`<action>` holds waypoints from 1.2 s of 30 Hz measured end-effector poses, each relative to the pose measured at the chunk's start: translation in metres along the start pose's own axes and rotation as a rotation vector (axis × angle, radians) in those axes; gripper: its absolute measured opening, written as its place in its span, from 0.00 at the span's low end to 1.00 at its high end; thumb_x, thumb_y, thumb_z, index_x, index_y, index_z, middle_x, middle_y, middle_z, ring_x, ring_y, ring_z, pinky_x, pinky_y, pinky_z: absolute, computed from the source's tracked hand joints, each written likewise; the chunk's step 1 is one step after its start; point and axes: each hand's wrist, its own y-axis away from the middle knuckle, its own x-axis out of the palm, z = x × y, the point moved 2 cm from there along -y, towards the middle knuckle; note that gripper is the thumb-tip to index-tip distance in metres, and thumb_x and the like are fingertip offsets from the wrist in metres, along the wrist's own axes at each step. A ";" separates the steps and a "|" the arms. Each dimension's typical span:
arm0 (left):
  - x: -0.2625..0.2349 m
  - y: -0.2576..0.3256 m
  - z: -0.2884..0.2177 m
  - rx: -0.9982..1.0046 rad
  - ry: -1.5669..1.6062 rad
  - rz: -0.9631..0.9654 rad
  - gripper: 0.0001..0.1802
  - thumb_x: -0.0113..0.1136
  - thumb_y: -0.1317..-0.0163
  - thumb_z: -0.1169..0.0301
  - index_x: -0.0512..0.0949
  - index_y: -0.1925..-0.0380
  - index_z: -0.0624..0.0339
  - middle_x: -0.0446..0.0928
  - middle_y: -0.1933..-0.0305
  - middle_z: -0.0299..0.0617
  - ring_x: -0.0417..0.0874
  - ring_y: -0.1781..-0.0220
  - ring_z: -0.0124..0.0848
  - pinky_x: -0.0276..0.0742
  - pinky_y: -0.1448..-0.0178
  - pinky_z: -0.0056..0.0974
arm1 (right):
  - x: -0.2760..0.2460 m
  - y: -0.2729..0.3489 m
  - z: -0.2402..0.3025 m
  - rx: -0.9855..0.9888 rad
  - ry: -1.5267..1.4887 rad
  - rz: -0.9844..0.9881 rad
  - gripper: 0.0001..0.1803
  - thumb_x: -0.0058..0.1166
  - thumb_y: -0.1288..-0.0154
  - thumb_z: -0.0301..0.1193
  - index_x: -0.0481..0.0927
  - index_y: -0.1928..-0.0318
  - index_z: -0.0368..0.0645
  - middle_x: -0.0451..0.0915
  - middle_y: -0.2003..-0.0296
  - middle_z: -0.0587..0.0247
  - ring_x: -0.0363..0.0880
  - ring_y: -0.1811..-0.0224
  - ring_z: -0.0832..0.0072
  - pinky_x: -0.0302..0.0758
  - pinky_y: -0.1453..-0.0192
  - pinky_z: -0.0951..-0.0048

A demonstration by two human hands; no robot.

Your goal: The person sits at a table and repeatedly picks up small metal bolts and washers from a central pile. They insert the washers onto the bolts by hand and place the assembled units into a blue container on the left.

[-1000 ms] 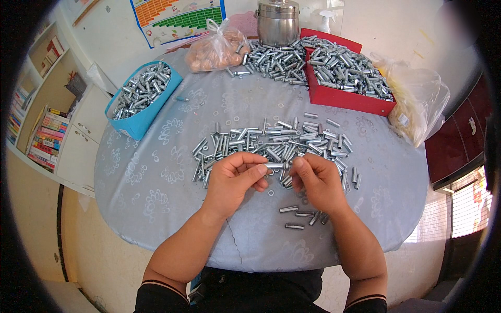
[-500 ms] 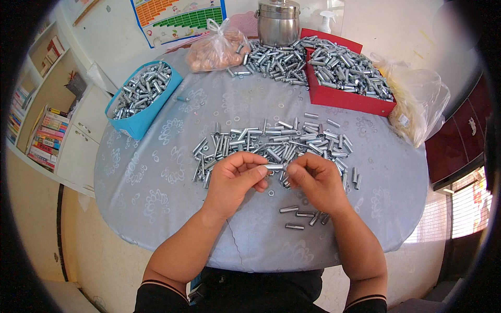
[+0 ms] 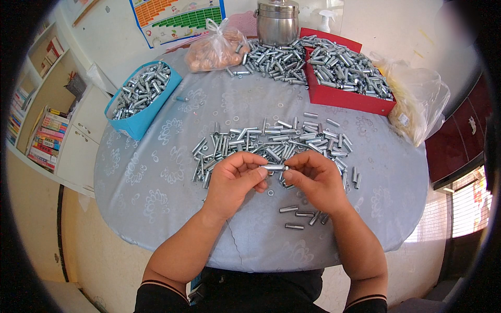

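Note:
My left hand [image 3: 236, 177] and my right hand [image 3: 313, 179] meet over the near middle of a round table, holding one small silver metal sleeve [image 3: 275, 168] between their fingertips, level and just above the cloth. Right behind the hands lies a wide scatter of the same silver sleeves [image 3: 271, 141]. A few finished-looking pieces [image 3: 302, 215] lie on the cloth just in front of my right hand, next to my right wrist.
A blue tray [image 3: 136, 121] full of sleeves sits far left. A red tray [image 3: 344, 96] heaped with them stands far right, with more [image 3: 266, 60] piled beside it. A steel pot [image 3: 277, 23], a bag of nuts [image 3: 215, 49] and a clear bag [image 3: 417, 104] ring the table [image 3: 156, 182].
Both hands stay in place over the table. The fingers have shifted slightly on the small sleeve held between them.

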 end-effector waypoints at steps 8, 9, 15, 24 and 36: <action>0.001 0.001 -0.002 -0.005 -0.009 -0.011 0.09 0.60 0.37 0.79 0.79 0.56 0.67 0.83 0.64 0.44 0.82 0.69 0.26 0.81 0.64 0.30 | 0.001 -0.001 0.005 0.104 0.010 -0.013 0.07 0.61 0.34 0.27 0.80 0.61 0.35 0.80 0.70 0.67 0.77 0.70 0.83 0.75 0.66 0.81; 0.001 0.001 -0.002 -0.001 -0.014 -0.010 0.09 0.60 0.37 0.79 0.79 0.57 0.67 0.83 0.64 0.44 0.82 0.69 0.26 0.82 0.64 0.31 | 0.001 -0.001 0.004 0.101 0.005 -0.011 0.07 0.61 0.34 0.27 0.80 0.61 0.35 0.80 0.70 0.67 0.77 0.70 0.83 0.75 0.66 0.81; 0.002 0.002 -0.001 0.029 -0.104 -0.026 0.09 0.61 0.38 0.80 0.79 0.57 0.67 0.82 0.65 0.43 0.83 0.68 0.27 0.82 0.63 0.31 | -0.001 -0.001 0.001 0.114 0.000 0.001 0.08 0.60 0.34 0.28 0.80 0.61 0.35 0.80 0.71 0.67 0.77 0.72 0.83 0.74 0.67 0.81; 0.003 0.004 -0.001 0.055 -0.135 -0.010 0.10 0.62 0.40 0.81 0.78 0.57 0.67 0.82 0.65 0.42 0.83 0.66 0.27 0.81 0.60 0.30 | 0.003 0.001 0.006 0.059 -0.010 0.003 0.09 0.58 0.32 0.28 0.79 0.58 0.34 0.80 0.71 0.66 0.77 0.70 0.82 0.75 0.65 0.80; 0.005 0.004 -0.001 0.174 -0.144 -0.038 0.15 0.60 0.38 0.80 0.76 0.51 0.66 0.81 0.55 0.42 0.81 0.62 0.22 0.79 0.57 0.29 | -0.006 -0.001 0.009 0.149 -0.012 0.017 0.07 0.58 0.33 0.28 0.80 0.60 0.35 0.80 0.70 0.67 0.77 0.70 0.83 0.75 0.65 0.79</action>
